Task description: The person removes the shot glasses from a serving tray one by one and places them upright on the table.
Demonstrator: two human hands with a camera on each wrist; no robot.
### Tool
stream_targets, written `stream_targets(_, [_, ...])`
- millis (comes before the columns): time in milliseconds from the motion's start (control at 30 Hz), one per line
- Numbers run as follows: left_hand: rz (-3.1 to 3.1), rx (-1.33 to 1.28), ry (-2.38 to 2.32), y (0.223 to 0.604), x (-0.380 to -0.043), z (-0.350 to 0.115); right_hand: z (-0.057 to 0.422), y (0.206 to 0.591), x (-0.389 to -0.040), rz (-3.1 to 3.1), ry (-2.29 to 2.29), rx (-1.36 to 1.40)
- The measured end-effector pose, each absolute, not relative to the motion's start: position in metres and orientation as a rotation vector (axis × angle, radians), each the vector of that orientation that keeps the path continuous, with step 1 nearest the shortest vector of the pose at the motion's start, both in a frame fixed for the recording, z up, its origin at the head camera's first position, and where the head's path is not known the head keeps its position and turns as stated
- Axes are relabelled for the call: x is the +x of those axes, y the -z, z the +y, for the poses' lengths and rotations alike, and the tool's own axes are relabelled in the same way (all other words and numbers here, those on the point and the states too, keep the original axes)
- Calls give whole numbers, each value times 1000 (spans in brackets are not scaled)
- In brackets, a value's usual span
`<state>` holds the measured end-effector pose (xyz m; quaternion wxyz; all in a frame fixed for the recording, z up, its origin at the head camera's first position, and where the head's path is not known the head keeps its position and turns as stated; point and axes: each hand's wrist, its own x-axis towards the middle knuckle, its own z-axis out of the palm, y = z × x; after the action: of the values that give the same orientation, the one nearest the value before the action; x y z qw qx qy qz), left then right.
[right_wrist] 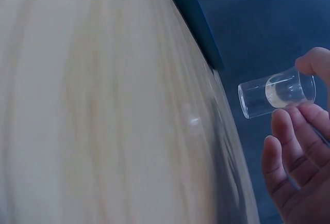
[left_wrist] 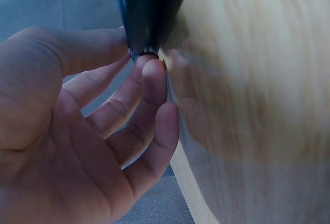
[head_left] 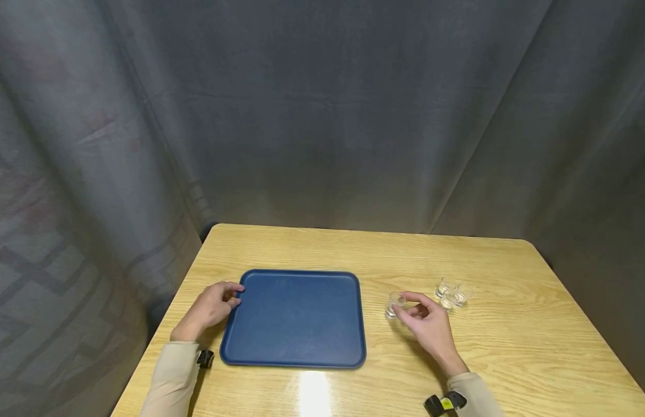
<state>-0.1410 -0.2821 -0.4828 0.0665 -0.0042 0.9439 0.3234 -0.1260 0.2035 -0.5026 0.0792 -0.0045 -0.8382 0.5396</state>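
Observation:
A blue rectangular tray lies on the wooden table. At its left rim is my left hand; in the left wrist view the thumb is on one side of the tray edge and fingertips reach the other side. My right hand pinches a small clear shot glass near its rim, between thumb and fingers, to the right of the tray. That shot glass has a thick base and looks slightly apart from the tabletop in the right wrist view.
A cluster of similar small shot glasses stands close together just beyond the right hand. The wooden table extends to the right. Grey curtains hang behind the table and along its sides.

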Motion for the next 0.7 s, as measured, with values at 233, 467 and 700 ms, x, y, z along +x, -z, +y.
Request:
stream_targets(233, [2846, 13, -987, 482, -140, -282, 234, 501, -127, -2523, -1476, -61])
stream_targets(467, [2850, -4, -968, 481, -141, -281, 265, 500, -122, -2556, -1412, -123])
stream_targets(700, [2836, -24, -983, 482, -140, -280, 285, 496, -119, -2556, -1368, -150])
